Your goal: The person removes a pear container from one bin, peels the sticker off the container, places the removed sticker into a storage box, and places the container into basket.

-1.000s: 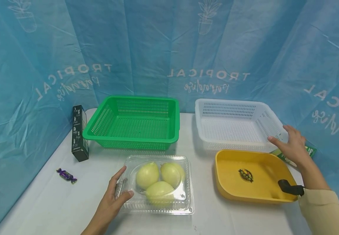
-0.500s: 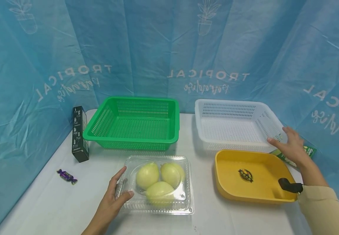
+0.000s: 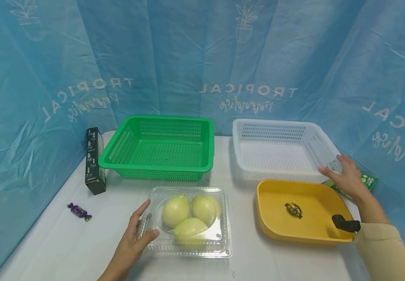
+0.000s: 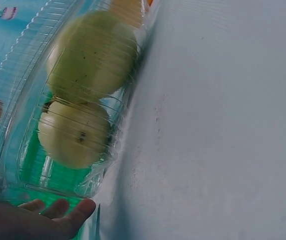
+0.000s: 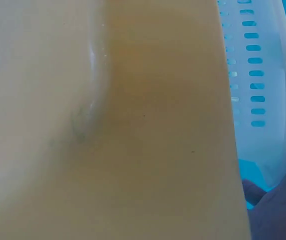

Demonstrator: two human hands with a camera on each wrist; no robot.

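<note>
Left hand (image 3: 130, 236) spread along side of clear container (image 3: 228, 230) — seemingly steadying fruits (image 3: 176, 210) inside. Right hand (image 3: 351, 181) spread at near-right corner of white basket (image 3: 276, 174) — bracing it, I judge; contact unclear.

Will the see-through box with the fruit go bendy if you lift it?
The clear plastic box may bend a little, since its ribbed walls look thin. It's likely weighty, holding several big pale fruits, which might roll, being round.

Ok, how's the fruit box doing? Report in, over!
Left grip at clear box, left side. Right grip at white basket, near right corner. Pale fruit inside box. Yellow tray before basket, maybe in the way.
</note>
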